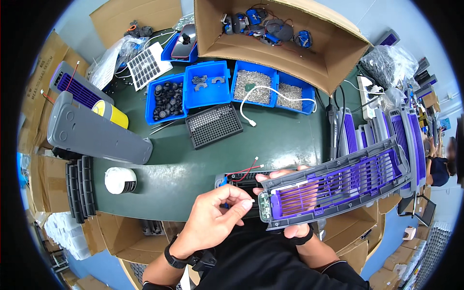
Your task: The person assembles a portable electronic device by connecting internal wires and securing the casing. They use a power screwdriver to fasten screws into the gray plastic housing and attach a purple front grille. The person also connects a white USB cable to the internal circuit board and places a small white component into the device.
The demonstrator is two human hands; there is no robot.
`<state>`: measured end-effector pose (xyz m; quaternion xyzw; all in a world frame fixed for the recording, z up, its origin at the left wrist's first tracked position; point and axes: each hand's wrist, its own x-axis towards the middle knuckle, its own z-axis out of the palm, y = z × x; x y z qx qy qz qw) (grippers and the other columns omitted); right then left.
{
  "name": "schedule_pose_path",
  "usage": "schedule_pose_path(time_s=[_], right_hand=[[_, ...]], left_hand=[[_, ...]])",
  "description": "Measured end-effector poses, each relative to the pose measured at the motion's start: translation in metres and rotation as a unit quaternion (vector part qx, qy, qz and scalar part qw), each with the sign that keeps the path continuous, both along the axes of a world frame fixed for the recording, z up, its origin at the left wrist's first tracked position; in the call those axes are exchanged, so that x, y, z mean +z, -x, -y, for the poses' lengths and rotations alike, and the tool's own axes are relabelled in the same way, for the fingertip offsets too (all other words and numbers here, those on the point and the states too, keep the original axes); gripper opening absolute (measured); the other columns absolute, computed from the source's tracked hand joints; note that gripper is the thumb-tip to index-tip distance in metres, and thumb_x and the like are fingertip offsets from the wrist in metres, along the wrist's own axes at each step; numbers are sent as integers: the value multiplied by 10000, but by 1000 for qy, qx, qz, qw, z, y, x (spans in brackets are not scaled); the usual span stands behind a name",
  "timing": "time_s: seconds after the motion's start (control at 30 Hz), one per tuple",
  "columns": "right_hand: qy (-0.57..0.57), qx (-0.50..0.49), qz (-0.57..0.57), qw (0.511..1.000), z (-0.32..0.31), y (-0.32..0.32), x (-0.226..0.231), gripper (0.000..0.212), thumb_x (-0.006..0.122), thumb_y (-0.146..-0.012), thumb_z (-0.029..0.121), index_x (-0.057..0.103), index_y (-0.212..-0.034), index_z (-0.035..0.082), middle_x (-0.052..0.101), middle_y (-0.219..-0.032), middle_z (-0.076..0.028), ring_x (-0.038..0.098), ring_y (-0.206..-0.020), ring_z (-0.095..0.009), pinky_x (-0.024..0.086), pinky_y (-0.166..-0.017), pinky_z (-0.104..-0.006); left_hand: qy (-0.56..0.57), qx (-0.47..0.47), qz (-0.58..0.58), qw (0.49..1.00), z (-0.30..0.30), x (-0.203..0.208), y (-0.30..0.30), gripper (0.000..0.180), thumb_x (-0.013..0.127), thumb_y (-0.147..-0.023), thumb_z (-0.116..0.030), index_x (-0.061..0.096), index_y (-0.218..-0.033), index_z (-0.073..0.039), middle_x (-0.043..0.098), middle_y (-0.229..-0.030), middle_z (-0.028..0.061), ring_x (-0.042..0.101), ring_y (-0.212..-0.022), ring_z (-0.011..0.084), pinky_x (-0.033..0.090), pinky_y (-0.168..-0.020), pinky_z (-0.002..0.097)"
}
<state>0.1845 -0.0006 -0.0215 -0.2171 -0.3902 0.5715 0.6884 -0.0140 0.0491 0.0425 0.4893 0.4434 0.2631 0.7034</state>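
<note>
Two hands work at the bench's near edge: the right hand (290, 232) grips a grey plastic grille with purple slats (333, 186); the left hand (212, 220) pinches its end, fitting unfinished.

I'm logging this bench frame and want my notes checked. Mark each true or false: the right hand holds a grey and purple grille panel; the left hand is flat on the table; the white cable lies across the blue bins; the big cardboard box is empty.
1. The right hand holds a grey and purple grille panel. True.
2. The left hand is flat on the table. False: it is raised, fingertips pinched at the panel's end.
3. A white cable lies across the blue bins. True.
4. The cardboard box is empty. False: small blue and black parts with wires lie inside.
</note>
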Motion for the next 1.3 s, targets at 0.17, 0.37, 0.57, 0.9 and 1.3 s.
schedule_pose_path(time_s=[0.17, 0.37, 0.57, 0.9, 1.3], right_hand=[[68, 9, -77, 995, 4, -5, 7, 1310, 992, -666, 450, 133, -1628, 220, 411, -1498, -236, 451, -1415, -531, 496, -1093, -664], [67, -15, -55, 996, 2, -9, 5, 1258, 907, -721, 598, 158, -1627, 148, 467, -1446, -248, 519, -1362, -513, 560, -1024, -659], [73, -4, -78, 994, 2, -6, 7, 1329, 994, -653, 455, 127, -1630, 211, 429, -1485, -243, 473, -1396, -532, 518, -1075, -662], [-64, -15, 72, 995, -8, 2, 1, 1229, 1021, -660, 337, 216, -1570, 148, 481, -1444, -242, 525, -1366, -484, 530, -1077, -596], [-103, 7, 154, 983, -15, -3, 3, 1267, 1020, -655, 354, 192, -1600, 192, 482, -1443, -229, 543, -1343, -484, 542, -1059, -598]], left_hand=[[27, -47, 54, 997, 0, -2, 2, 189, 698, -1027, -145, 694, -1104, 28, 708, -949, 45, 656, -826, 88, 604, -674, 270], [34, -34, 102, 994, 1, -6, 1, 150, 694, -1019, -91, 698, -1048, 56, 689, -951, 84, 656, -807, 116, 601, -640, 278], [53, -46, 101, 992, -2, -7, 2, 163, 692, -1023, -112, 698, -1025, 51, 681, -925, 78, 655, -784, 115, 585, -612, 283], [96, -69, 54, 992, -4, -7, 5, 92, 723, -973, -52, 689, -948, 29, 666, -842, 34, 618, -678, 78, 517, -568, 245], [91, -72, 16, 993, -3, -6, 2, 133, 747, -963, -98, 703, -911, 16, 661, -767, 2, 581, -628, 44, 466, -548, 227]])
